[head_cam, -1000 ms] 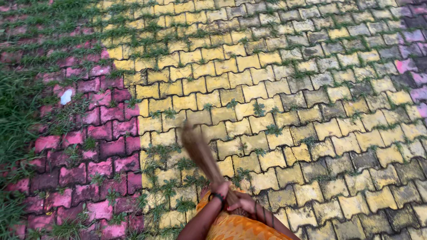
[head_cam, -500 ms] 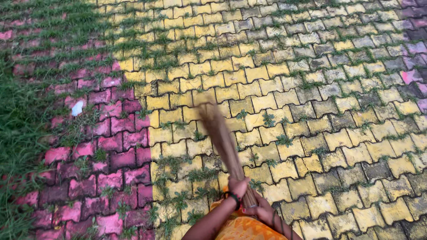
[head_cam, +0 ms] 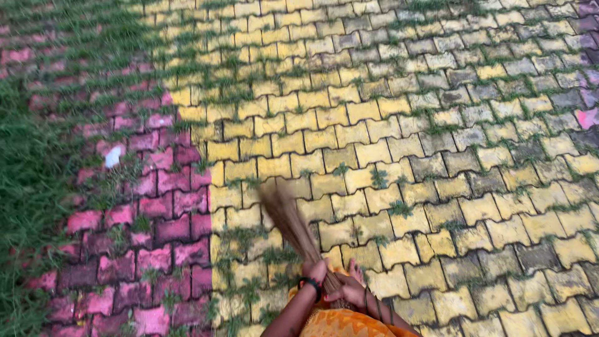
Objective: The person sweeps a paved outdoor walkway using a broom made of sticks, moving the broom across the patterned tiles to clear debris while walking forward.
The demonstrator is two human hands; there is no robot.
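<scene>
Hands, 2: left hand (head_cam: pixel 315 273) & right hand (head_cam: pixel 347 291), fingers wrapped round 1 broom (head_cam: pixel 288 221) (bristles blurred) over pavers (head_cam: pixel 399 125).

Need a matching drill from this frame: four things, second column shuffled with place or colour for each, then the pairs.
Column one:
1. broom
2. white scrap
3. black wristband
4. grass strip

Column two:
A. along the far left edge
B. lying on the pink pavers
C. on the left hand
D. gripped in both hands, the right hand lower, bristles blurred over the yellow pavers

Pairs: 1-D, 2-B, 3-C, 4-A
</scene>
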